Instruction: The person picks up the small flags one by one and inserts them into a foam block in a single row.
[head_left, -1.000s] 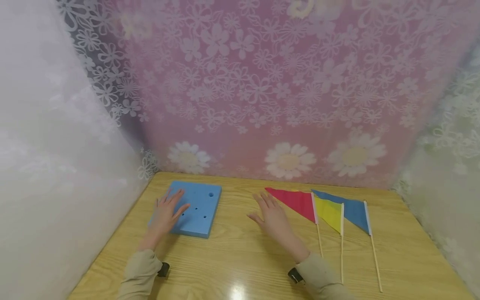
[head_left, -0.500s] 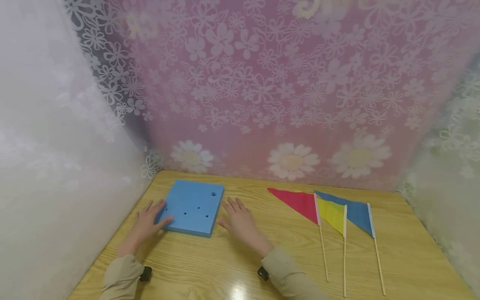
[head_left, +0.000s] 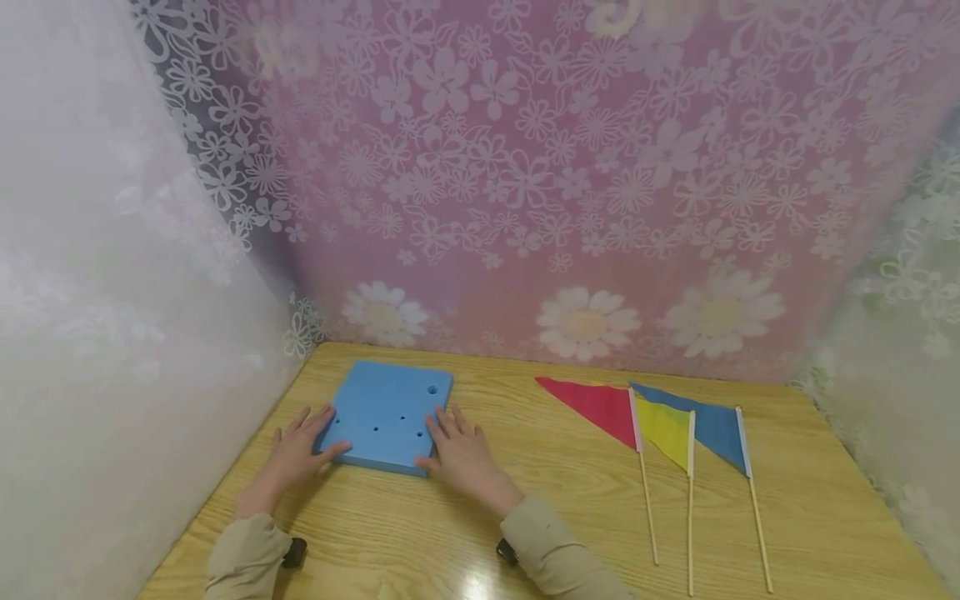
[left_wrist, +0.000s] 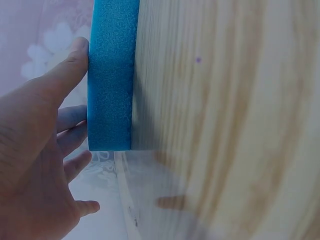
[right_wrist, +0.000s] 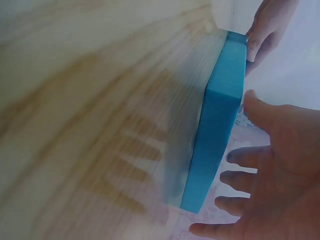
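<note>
A blue foam board (head_left: 378,392) with several small holes and one larger hole lies flat at the table's left. My left hand (head_left: 291,460) rests against its front left corner, fingers spread along the left side and thumb over the front edge. In the left wrist view that thumb (left_wrist: 72,65) touches the board's upper edge. My right hand (head_left: 468,460) is at the board's right edge, fingers loosely spread; the right wrist view has its thumb (right_wrist: 260,107) close to the near corner. Whether every right fingertip makes contact, I cannot tell.
To the right, three triangular flags lie on the wooden table (head_left: 420,533): a red flag (head_left: 600,408), a yellow flag (head_left: 666,429) and a blue flag (head_left: 720,429), each on a thin stick pointing toward me. A floral curtain (head_left: 480,208) closes off the back.
My left hand has come off the board's top to its left corner. My right hand has moved left from beside the red flag to the board's right edge. The board has shifted slightly right.
</note>
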